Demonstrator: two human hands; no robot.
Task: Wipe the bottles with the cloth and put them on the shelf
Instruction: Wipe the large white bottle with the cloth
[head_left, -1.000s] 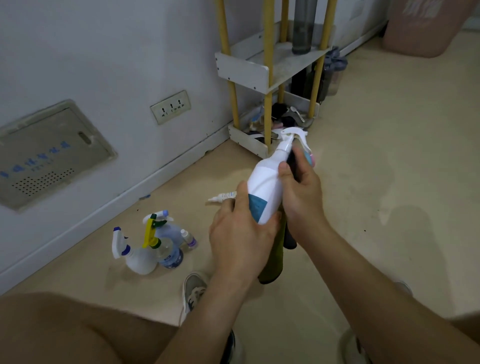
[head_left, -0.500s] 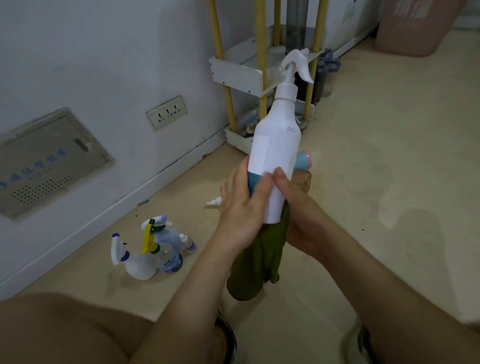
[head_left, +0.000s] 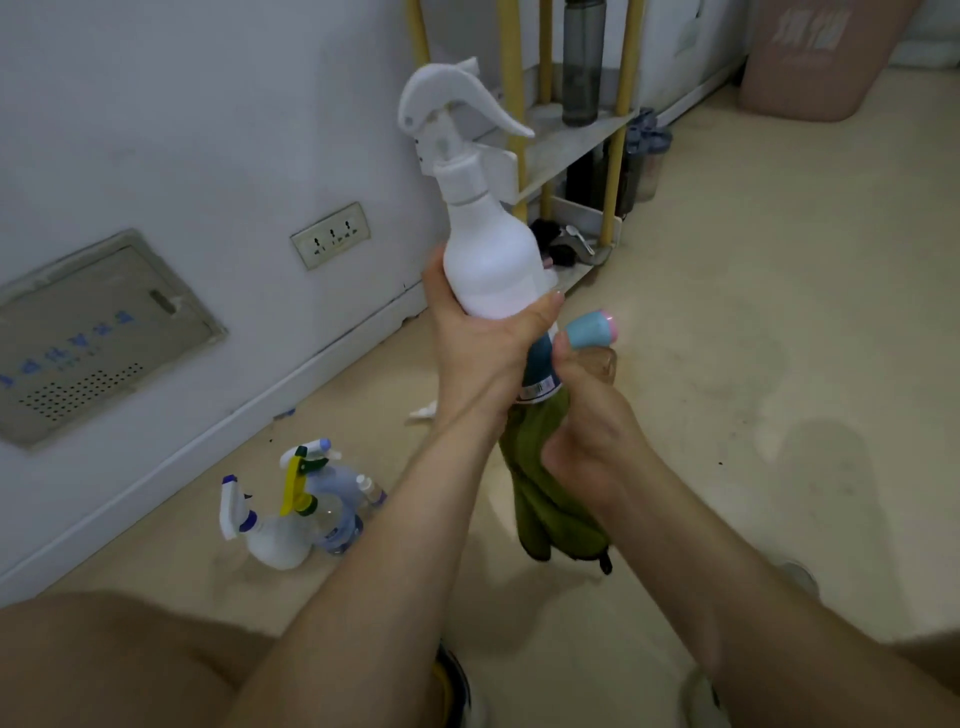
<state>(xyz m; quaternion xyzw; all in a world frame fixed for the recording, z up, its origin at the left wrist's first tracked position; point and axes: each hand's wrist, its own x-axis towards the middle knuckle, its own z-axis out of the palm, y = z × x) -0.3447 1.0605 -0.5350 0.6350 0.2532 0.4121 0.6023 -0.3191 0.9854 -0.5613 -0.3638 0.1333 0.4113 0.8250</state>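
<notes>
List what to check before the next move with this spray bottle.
1. Left hand grips the spray bottle: ok.
2. Right hand holds the cloth against the bottle's lower end: ok.
3. Bottle wiped all over: cannot tell.
4. Bare room on the shelf beside the dark bottle: ok.
5. Bottles on the floor put away: not ok.

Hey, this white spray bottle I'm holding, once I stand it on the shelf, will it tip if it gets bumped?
Probably tippy: the white spray bottle is tall and slim, with a bulky trigger head on top. Its smooth plastic looks somewhat slippery, though the left hand curls round it securely. Its weight is unclear, since the opaque body hides its contents.
</notes>
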